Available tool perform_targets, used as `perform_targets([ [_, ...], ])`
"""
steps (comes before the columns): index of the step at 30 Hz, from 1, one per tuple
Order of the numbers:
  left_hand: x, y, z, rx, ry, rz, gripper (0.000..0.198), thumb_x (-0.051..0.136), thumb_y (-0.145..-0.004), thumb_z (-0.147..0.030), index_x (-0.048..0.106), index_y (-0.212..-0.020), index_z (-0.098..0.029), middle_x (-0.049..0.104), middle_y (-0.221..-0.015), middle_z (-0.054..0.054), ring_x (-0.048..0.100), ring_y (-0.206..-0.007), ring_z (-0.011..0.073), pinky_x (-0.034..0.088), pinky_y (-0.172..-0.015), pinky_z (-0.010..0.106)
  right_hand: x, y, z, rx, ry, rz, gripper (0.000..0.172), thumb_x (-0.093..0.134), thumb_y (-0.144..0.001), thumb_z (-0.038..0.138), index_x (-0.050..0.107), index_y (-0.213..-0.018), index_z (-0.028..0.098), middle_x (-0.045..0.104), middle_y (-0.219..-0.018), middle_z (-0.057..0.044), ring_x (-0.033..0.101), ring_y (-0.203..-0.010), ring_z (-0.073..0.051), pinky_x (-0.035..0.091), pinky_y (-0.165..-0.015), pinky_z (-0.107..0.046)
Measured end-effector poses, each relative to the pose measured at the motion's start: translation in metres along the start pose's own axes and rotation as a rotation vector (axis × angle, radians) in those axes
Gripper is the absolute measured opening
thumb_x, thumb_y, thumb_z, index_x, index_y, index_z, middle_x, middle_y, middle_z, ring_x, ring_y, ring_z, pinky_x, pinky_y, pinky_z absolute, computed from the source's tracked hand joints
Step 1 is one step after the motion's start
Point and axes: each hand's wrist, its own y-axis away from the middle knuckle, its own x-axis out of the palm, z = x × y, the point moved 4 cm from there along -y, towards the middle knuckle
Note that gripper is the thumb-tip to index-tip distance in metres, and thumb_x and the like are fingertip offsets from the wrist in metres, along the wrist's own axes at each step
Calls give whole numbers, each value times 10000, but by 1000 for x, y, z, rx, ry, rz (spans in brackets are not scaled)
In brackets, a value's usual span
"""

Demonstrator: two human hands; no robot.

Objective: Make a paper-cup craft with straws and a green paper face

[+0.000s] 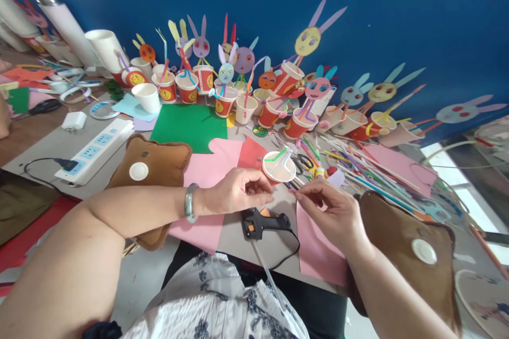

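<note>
The right hand (334,214) narrowed its fingertips on a tiny pinkish piece (292,191), too small to make out, right of a black plastic glue gun (260,222). The left hand (234,190), fingers curled, contents impossible to tell, partly hid a white-rimmed paper cup (275,175) just beyond.

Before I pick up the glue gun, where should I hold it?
I'd take the glue gun by its black handle, coming from the right. It lies flat on the table, and the handle sticks out that way, with the cord at its end. The front tip isn't clear to see and might be hot, so don't touch it.
</note>
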Motion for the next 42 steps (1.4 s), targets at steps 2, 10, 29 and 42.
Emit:
perform_targets([
  [2,-6,-2,-3,78,-65,-53,191,752,-830,-288,638,-881,-145,621,-741,-1,519,-615,81,452,-587,226,-8,-6,-6,3,36,-15,171,712,-885,345,675,-768,227,661,-749,-26,528,-607,-133,419,-536,-283],
  [10,-30,-17,12,302,-346,-272,765,869,-721,-414,454,-1326,-199,540,-1340,167,552,-1267,306,483,-1076,485,-4,-19,-29,26,-33,-17,342,728,-845,560,715,-728,239,698,-871,-82,629,-800,-210,513,-681,-360],
  [29,-17,-44,28,263,-297,-81,889,898,-682,-425,486,-1431,-179,577,-1445,185,562,-1350,337,456,-1147,499,8,-17,-40,270,-490,57,339,867,-712,500,711,-741,200,742,-1028,-87,729,-835,-203,648,-798,-372],
  [42,-16,-39,19,382,-407,-99,628,874,-712,-414,597,-1213,-155,672,-1173,141,664,-1090,260,536,-982,438,9,-17,-36,204,-490,99,311,831,-765,487,706,-740,203,752,-1000,-88,728,-839,-192,631,-795,-346],
])
